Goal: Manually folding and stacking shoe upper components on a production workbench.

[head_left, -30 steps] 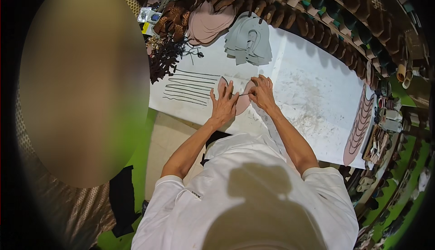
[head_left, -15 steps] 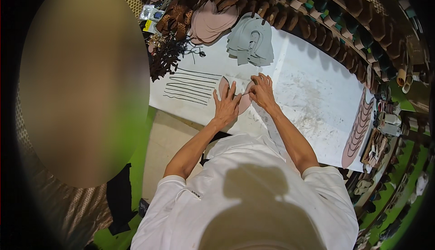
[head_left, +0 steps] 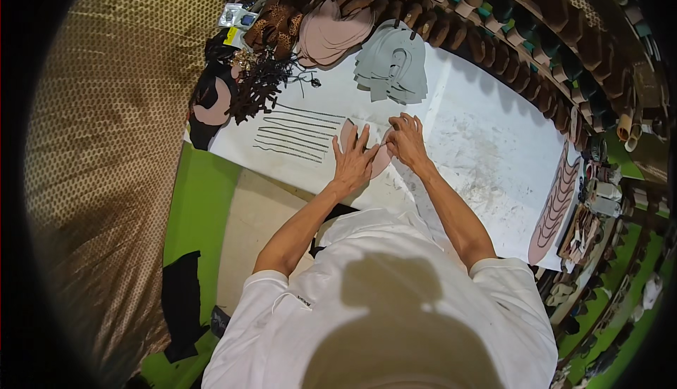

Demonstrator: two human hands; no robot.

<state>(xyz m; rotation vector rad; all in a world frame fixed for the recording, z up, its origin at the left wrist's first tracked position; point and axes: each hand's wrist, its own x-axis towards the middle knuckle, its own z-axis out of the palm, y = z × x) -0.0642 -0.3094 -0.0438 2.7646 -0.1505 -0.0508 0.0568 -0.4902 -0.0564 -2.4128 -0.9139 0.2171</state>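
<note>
On the white tabletop lies a curved pink shoe-upper piece, partly covered by my hands. My left hand rests on it with the fingers spread, pressing it flat. My right hand is bent over its right arm, thumb and fingertips pinched together at the edge. A thin dark line shows at those fingertips, perhaps a strip like the ones nearby; most of it is hidden. Left of my left hand, several thin dark strips lie in rows.
Stacked grey cut pieces and pink ones sit at the back, beside a dark tangle of strips. Shoe racks curve along the far side. Overlapping pink pieces with dark edging lie at the right end.
The large blurred shape at the left is gone, uncovering a brown patterned curtain and black and pink pieces at the table's left end. My hands have barely moved.
</note>
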